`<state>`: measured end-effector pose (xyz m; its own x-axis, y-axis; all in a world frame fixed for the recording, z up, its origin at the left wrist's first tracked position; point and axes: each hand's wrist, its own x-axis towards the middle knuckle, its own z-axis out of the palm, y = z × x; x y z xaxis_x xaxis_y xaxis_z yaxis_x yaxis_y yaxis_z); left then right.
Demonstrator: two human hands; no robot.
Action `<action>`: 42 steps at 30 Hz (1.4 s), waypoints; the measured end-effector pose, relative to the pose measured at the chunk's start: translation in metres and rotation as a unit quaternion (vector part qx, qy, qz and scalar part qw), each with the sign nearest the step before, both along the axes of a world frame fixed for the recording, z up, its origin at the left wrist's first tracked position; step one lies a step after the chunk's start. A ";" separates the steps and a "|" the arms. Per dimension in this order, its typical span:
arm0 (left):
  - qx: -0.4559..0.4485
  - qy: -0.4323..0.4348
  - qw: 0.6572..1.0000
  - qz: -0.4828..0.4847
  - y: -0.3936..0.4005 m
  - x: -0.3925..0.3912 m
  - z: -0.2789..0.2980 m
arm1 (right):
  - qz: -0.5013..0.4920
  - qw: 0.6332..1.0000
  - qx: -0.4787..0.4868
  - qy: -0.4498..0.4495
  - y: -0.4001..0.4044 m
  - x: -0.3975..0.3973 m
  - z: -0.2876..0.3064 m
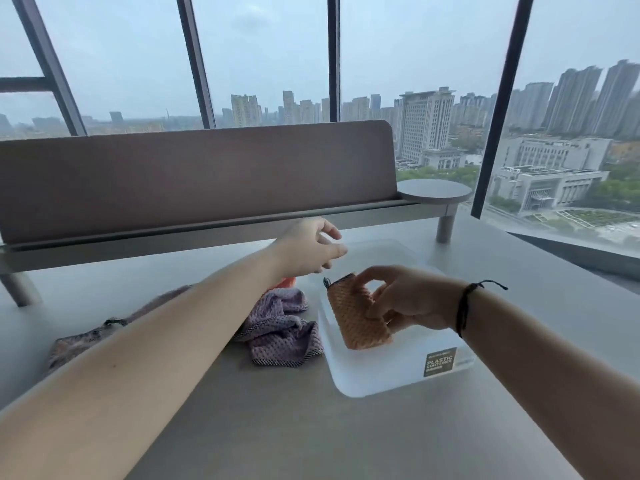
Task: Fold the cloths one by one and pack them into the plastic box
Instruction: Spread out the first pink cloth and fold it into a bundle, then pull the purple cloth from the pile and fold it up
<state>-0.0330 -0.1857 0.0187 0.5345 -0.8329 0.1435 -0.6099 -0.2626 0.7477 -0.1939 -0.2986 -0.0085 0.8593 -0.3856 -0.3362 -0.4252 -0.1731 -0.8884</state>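
My right hand [408, 299] pinches the folded orange cloth [356, 317], holding it tilted over the plastic box [391, 372]; I cannot tell whether it touches the box's floor. My left hand [308, 249] hovers at eleven o'clock from the cloth, fingers loosely curled, holding nothing. At nine o'clock from the box, a crumpled purple cloth [280, 327] lies on the bench [311, 434], just beside the box.
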 end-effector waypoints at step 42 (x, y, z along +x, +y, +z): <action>0.086 -0.222 0.966 0.101 0.128 0.021 -0.115 | 0.072 0.853 -0.493 -0.158 0.120 0.054 -0.017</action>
